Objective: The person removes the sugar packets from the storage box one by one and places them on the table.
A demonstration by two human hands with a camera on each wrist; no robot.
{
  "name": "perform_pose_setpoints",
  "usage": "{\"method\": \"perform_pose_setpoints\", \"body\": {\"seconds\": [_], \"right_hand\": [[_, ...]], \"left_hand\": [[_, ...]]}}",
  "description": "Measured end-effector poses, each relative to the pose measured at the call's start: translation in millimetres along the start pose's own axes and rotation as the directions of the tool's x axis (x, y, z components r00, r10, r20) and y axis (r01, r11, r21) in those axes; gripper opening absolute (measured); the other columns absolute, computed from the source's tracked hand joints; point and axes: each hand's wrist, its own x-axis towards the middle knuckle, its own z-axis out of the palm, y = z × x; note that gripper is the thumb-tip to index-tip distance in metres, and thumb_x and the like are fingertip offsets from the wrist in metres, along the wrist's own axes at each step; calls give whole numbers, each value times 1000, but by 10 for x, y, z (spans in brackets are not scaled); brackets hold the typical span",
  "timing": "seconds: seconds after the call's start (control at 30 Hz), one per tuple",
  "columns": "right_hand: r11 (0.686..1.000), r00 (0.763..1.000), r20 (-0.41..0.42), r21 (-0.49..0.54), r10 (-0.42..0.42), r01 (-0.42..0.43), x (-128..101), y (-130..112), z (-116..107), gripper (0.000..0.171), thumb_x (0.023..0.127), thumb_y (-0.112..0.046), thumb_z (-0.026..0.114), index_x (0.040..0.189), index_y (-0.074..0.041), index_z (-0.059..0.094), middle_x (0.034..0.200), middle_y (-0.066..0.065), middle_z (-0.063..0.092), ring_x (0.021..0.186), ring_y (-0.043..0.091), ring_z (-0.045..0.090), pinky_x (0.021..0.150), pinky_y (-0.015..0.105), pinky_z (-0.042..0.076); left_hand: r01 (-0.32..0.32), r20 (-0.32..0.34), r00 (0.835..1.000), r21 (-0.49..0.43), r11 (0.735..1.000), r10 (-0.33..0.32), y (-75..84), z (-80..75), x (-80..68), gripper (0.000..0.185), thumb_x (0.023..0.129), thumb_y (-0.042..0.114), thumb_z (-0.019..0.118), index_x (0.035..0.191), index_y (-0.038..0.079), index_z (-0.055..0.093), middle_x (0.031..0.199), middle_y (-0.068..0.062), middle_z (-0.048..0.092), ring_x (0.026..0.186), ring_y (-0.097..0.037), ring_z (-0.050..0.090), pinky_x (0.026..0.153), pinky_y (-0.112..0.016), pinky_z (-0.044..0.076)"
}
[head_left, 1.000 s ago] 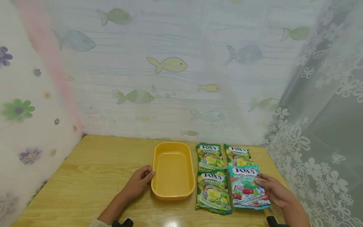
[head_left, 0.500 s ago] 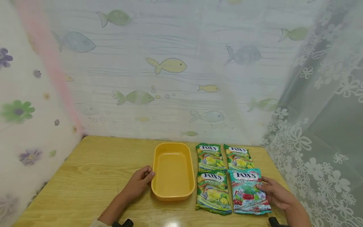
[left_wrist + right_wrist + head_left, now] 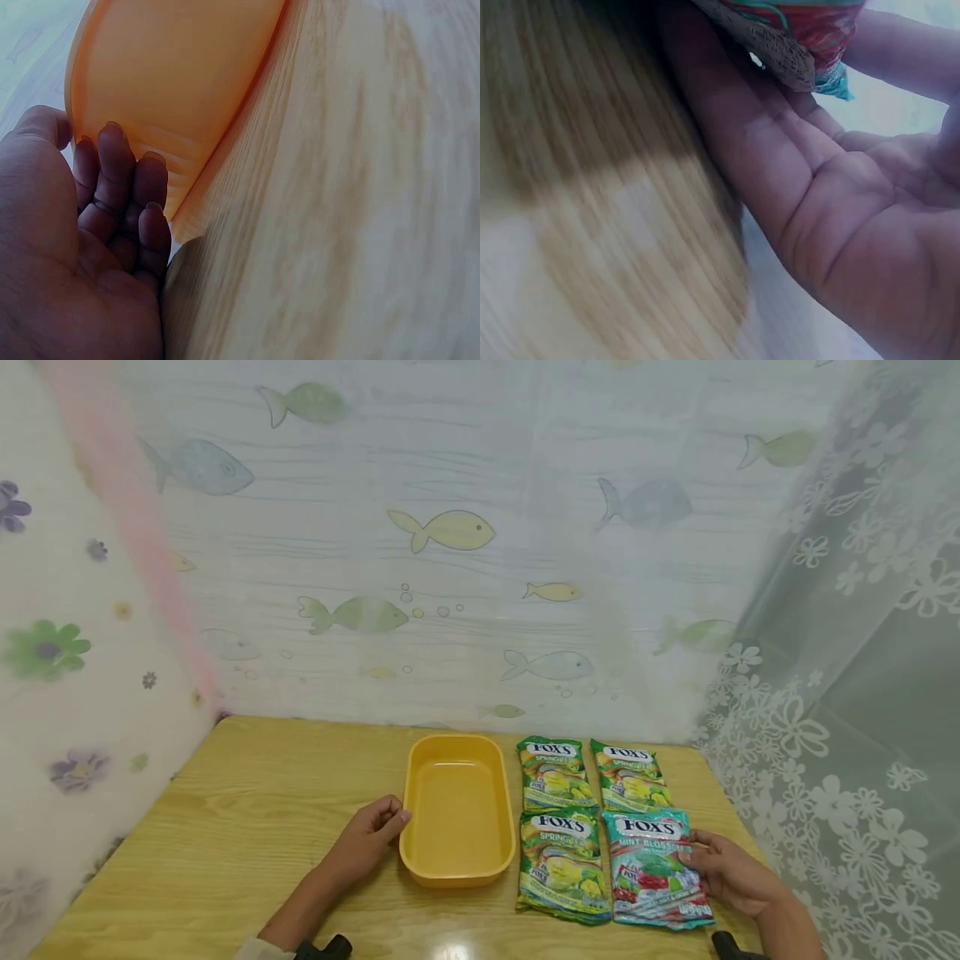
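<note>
While the left hand (image 3: 369, 842) is resting on the worktop (image 3: 247, 827), its fingers (image 3: 124, 187) are lying loosely curled and close together against the near left wall of the yellow tub (image 3: 457, 810), touching the tub without gripping it. The tub is standing upright at the middle of the worktop, its long side running away from the person. Just beside it on the right, four candy bags are lying flat in two rows of two. The two far bags, a green bag (image 3: 553, 774) and a second green bag (image 3: 629, 775), are sitting side by side near the fish-patterned wall (image 3: 450, 535). In the near row, a third green bag (image 3: 564, 867) is lying next to the tub, and the teal mint bag (image 3: 654, 870) is lying to its right, its edges meeting its neighbours. The right hand (image 3: 731, 875) is holding the right edge of the teal mint bag: the wrist view is showing the fingers (image 3: 727, 112) slipped under the bag's crimped edge, with the thumb on top, so the hand is pinching the bag. A lace curtain (image 3: 847, 693) is hanging along the right side of the worktop.
</note>
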Motion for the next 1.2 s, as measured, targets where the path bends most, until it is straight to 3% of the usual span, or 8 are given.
{"method": "perform_pose_setpoints", "body": {"seconds": [0.2, 0.47, 0.63, 0.87, 0.93, 1.0, 1.1, 1.2], "right_hand": [[995, 995, -95, -95, 32, -41, -22, -46, 67, 84, 115, -15, 43, 151, 18, -25, 127, 4, 66, 113, 20, 71, 96, 45, 58], [971, 978, -204, -221, 50, -95, -28, -151, 152, 61, 112, -17, 54, 146, 18, 17, 121, 11, 65, 105, 24, 72, 90, 47, 59], [963, 968, -243, -241, 59, -119, -41, -186, 182, 80, 111, -16, 57, 153, 25, 2, 133, 20, 61, 109, 24, 72, 93, 47, 59], [925, 942, -325, -326, 85, -196, -71, -273, 229, 81, 110, -16, 54, 152, 29, 2, 154, 53, 20, 119, 35, 68, 96, 51, 58], [906, 927, -366, -360, 83, -223, -79, -325, 264, 79, 110, -18, 55, 151, 30, 7, 155, 52, 19, 121, 39, 67, 96, 52, 58], [894, 916, -393, -379, 79, -239, -90, -365, 309, 74, 109, -19, 58, 151, 28, 19, 144, 48, 42, 114, 38, 70, 93, 51, 59], [883, 895, -438, -386, 80, -267, -95, -380, 397, 61, 107, -18, 61, 144, 25, 37, 119, 27, 66, 94, 28, 72, 84, 46, 61], [873, 868, -489, -384, 84, -300, -81, -363, 469, 50, 107, -16, 60, 137, 21, 46, 102, 11, 68, 79, 22, 66, 76, 43, 60]], "left_hand": [[-10, 0, 1000, 2, 1000, 10, 7, -1, -5, 28, 112, 24, 57, 93, 3, 58, 79, -18, 56, 72, -22, 55, 69, -27, 47], [-29, 9, 1000, 2, 1000, 29, 37, -21, -9, 28, 112, 23, 56, 93, 3, 57, 78, -20, 55, 71, -27, 54, 68, -28, 47], [-38, 8, 999, 12, 999, 38, 38, -32, -7, 28, 112, 23, 56, 92, 4, 57, 78, -19, 55, 71, -26, 54, 68, -27, 47], [-49, 6, 999, 25, 998, 49, 60, -29, 12, 26, 112, 23, 56, 93, 7, 57, 78, -14, 54, 71, -24, 53, 68, -27, 46], [-56, 10, 998, 27, 998, 56, 69, -24, 32, 26, 113, 24, 56, 94, 7, 57, 79, -15, 54, 72, -26, 54, 69, -28, 46], [-61, 10, 998, 30, 998, 61, 61, -23, 42, 25, 113, 23, 56, 94, 6, 58, 79, -14, 55, 72, -25, 54, 69, -28, 46], [-44, 7, 999, 38, 998, 44, 49, -29, 22, 26, 113, 23, 56, 93, 6, 58, 78, -10, 55, 71, -21, 54, 69, -28, 46], [-19, 6, 1000, 41, 999, 19, 49, -39, -8, 27, 112, 24, 56, 93, 5, 57, 79, -6, 54, 73, -17, 54, 69, -27, 46]]}}
